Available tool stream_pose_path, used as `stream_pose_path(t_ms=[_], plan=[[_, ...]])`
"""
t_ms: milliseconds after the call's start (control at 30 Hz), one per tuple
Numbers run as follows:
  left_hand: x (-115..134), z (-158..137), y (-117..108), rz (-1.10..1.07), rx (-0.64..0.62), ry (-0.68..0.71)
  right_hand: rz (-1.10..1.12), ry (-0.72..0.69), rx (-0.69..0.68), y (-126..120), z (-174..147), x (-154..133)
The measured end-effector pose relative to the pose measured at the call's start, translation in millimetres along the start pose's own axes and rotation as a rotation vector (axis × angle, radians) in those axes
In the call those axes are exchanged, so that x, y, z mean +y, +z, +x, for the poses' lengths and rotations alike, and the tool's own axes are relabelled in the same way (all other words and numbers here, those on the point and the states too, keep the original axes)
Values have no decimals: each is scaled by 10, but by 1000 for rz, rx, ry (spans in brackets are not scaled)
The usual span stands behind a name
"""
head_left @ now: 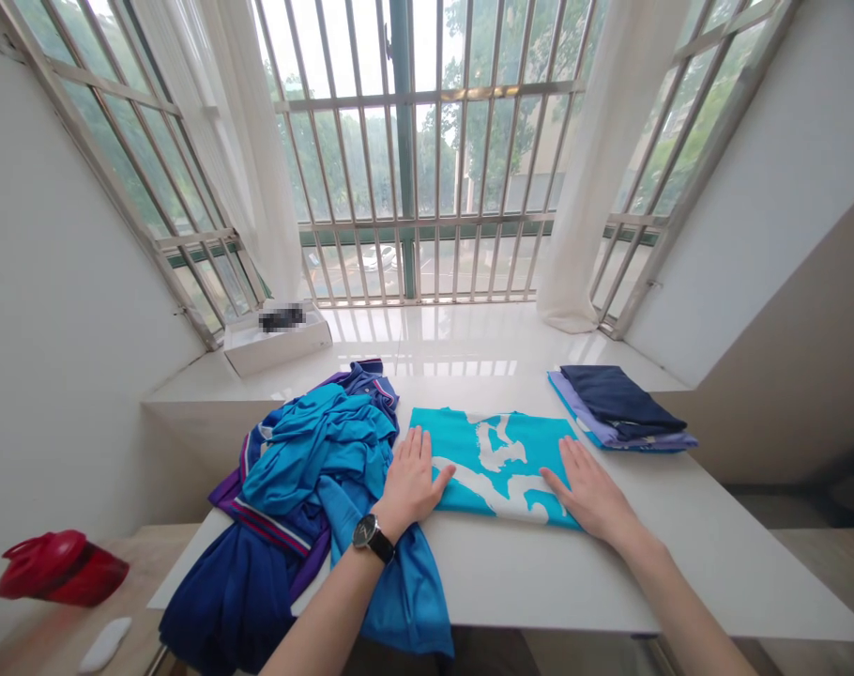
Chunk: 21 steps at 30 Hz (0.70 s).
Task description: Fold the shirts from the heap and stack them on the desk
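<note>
A turquoise T-shirt (462,432) with a white brush-like print lies folded into a flat rectangle on the white table. My left hand (414,474) rests flat on its left edge, fingers stretched out, with a black watch on the wrist. On the right edge lies my right hand (587,488), also flat with the fingers spread. Close to my left hand is a loose heap of clothes (314,441) in blue, navy and purple, some with striped collars. Part of the heap hangs over the table's front edge. To the right sits a stack of folded clothes (614,399), navy on top.
The white table (723,563) meets a window sill with a white box (276,343). Barred windows and white curtains (574,235) stand behind. At the lower left, a red bottle (65,568) and a white computer mouse (105,645) lie on a lower wooden surface.
</note>
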<state>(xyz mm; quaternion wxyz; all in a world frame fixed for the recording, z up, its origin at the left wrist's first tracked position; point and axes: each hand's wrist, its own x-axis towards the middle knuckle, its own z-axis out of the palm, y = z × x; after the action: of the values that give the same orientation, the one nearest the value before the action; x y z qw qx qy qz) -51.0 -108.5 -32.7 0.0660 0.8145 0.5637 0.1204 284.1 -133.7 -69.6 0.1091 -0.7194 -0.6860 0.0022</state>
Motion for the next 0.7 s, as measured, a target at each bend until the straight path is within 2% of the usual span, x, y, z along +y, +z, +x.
stream_pose_path(t_ms=[100,200,267,367,533,700], plan=[[-10,-107,-117,-28,16,58,40,-61,106,-39,-88,32],[-54,-314,-275,-48,37,244,79,-174,206,-57,-346,156],[-94,-445,-352,-50,19,346,96,-227,176,-50,-558,292],[-147,-531,-396,-14,-3,378,107,-283,100,-73,-770,497],[-191,-458,-439,122,-37,434,83,-381,35,-208,-697,683],[-214,-418,-509,171,-108,450,41,-512,156,-176,-545,822]])
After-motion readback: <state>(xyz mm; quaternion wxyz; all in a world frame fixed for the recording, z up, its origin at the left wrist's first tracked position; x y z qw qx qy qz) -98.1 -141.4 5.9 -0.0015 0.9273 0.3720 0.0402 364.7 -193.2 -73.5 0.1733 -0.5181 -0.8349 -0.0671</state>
